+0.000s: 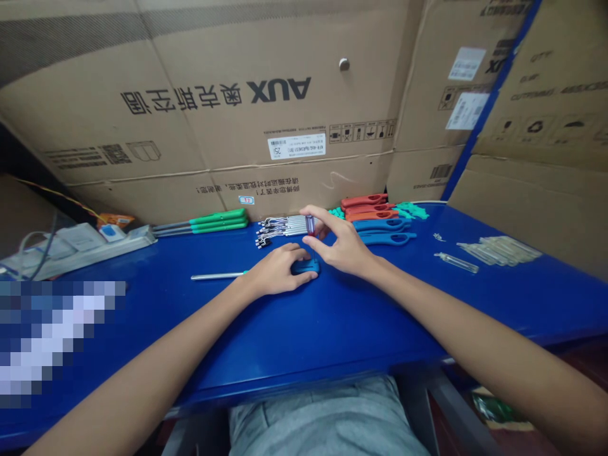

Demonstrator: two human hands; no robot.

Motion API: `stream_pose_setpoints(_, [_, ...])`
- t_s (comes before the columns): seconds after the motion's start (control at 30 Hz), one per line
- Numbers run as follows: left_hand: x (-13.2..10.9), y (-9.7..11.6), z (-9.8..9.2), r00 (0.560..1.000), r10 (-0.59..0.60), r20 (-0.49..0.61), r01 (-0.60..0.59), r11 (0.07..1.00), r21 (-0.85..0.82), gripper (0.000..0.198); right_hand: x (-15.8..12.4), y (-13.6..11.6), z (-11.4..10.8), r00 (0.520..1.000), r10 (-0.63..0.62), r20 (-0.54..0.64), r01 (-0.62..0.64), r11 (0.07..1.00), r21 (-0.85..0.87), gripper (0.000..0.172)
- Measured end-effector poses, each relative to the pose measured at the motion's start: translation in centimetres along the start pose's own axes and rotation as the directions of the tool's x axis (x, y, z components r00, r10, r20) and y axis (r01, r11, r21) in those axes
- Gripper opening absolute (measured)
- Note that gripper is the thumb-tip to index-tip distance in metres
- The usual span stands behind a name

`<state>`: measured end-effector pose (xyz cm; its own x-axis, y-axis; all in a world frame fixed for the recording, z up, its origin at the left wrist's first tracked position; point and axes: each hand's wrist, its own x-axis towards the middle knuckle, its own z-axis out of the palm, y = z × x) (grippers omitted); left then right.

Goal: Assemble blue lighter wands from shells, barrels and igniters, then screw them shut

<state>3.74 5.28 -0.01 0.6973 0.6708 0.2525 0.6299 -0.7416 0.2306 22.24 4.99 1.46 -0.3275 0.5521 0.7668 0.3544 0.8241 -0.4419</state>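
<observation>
My left hand (280,269) rests on the blue table (304,329), fingers closed round a blue screwdriver handle (306,267); a metal shaft (216,276) sticks out to its left. My right hand (339,244) pinches a small clear tube-like part (310,224) between thumb and fingers, just above the blue handle. Right behind my hands lies a row of small metal test-pen parts (280,228).
Green-handled screwdrivers (213,222) lie at the back left, red handles (368,207) and blue handles (384,232) at the back right, clear tubes (494,250) far right. A white power strip (76,250) sits at the left. Cardboard boxes (237,101) wall the back.
</observation>
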Motion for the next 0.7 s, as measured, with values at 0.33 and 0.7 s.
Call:
stream_pose_setpoints(0.33, [0.01,-0.04,-0.06,1.000,0.017,-0.003,-0.017,1.000,0.024,0.034,-0.20,-0.09,-0.05,0.998,0.001,0.055,-0.004,0.998,0.056,0.054])
stream_pose_setpoints(0.7, [0.02,-0.06,0.05,1.000,0.004,0.001,-0.004,1.000,0.001,0.034,0.12,-0.13,-0.15,0.998,0.043,0.043,-0.044,0.998,0.033,0.049])
